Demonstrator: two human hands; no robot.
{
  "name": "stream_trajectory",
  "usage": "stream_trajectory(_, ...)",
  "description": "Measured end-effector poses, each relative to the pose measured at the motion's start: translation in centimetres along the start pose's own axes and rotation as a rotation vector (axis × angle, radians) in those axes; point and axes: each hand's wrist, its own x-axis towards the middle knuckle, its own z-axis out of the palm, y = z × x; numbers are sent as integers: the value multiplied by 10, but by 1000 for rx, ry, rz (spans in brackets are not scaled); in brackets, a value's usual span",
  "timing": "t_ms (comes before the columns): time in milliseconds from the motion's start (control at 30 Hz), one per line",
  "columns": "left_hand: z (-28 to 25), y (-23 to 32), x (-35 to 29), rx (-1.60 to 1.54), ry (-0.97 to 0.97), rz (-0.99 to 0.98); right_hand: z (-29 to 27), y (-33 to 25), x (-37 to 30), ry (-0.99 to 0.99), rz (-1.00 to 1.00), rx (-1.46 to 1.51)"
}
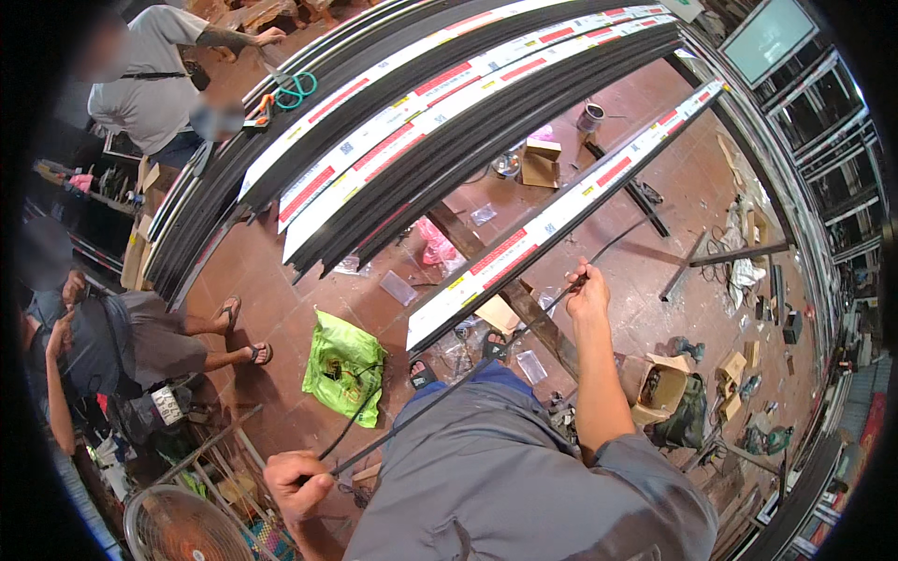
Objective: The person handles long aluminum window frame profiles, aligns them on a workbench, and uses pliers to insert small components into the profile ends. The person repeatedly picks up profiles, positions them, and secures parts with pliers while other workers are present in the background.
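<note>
A thin black strip (440,395), perhaps a rubber gasket, runs across the front of my body from one hand to the other. My left hand (297,481), low at the left, is closed around it. My right hand (589,292), raised at the right, pinches it, and its far end (625,236) sticks out past my fingers. Another length of strip (354,421) leads from a lime-green plastic bag (323,360) on the floor to my left hand. Just beyond my hands, a long profile (533,236) with white and red printed film slants across.
Long dark profiles (449,122) lie stacked ahead, with teal-handled scissors (296,89) on top. Two people stand at the left. A fan (182,524) is at lower left. An open cardboard box (659,388) and scattered scraps lie on the tiled floor at right.
</note>
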Motion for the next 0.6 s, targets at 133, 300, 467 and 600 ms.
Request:
stream_trajectory(133,-23,-21,-8,56,83,-115,-25,-20,26,23,-62,44)
stream_trajectory(300,-45,-75,-25,20,190,-388,-23,-31,22,56,-139,76)
stream_trajectory(467,-61,-147,-51,-29,193,-570,-30,-28,35,68,-129,81)
stream_trajectory(600,-80,-201,-79,43,198,-612,-37,-37,45,97,-182,75)
